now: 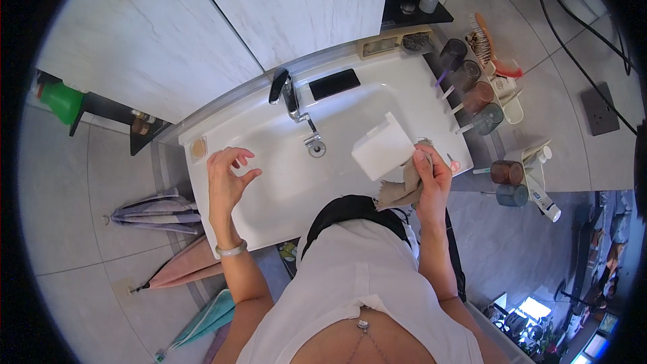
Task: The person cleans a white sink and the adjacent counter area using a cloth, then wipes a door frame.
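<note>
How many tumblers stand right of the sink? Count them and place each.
6. Four line the basin's right edge: dark grey, brown, copper, teal. Two stand nearer the person: brown, grey-blue. Others may be hidden.

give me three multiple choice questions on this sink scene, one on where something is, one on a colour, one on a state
1. Where is the white box?
A. over the right part of the basin
B. on the floor
C. on the dark shelf

2. What colour is the cloth in the right hand?
A. bright green
B. grey-brown
C. red

3. How is the left hand?
A. closed on the tap
B. holding a towel
C. open, empty, fingers curled

Answers:
1. A, the box sits over the white sink at its right side, by the right hand.
2. B, the cloth bunched in that hand is dull grey-brown.
3. C, the left hand hovers over the sink's left side, holding nothing, apart from the tap.
</note>
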Tool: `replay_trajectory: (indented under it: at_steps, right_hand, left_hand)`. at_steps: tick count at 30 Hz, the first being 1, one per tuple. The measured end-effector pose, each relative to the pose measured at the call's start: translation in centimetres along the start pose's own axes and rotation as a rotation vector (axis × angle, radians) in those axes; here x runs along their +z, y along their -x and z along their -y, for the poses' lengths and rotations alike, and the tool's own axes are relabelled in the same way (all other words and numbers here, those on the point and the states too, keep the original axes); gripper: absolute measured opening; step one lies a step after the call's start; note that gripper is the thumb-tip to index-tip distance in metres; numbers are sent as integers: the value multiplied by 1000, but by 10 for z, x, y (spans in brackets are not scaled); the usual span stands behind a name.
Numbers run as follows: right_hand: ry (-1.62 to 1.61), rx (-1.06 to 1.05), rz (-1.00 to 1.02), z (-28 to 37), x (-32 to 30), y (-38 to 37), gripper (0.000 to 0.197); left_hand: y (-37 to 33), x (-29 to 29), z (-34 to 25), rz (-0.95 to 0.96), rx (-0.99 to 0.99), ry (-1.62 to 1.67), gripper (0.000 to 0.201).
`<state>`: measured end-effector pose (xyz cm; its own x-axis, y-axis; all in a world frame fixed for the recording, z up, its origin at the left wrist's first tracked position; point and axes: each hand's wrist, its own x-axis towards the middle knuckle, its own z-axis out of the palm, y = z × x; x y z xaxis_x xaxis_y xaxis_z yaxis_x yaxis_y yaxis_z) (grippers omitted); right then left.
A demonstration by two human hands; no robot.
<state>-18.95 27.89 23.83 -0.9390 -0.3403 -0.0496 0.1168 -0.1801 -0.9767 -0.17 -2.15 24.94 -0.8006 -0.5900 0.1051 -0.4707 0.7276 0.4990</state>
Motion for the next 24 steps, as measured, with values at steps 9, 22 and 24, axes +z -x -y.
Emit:
replay_trajectory:
  at_steps: [9,22,24]
  right_hand:
    - [-30,19,7,-2,0,3,19]
    - [56,-14,49,1,8,6,20]
    - [27,0,43,5,11,8,20]
  left_hand:
    - [1,7,10,-89,-25,82,20]
    - [-6,-1,-40,-225,259,-167,35]
    - [-11,-1,-29,35,-268,355,41]
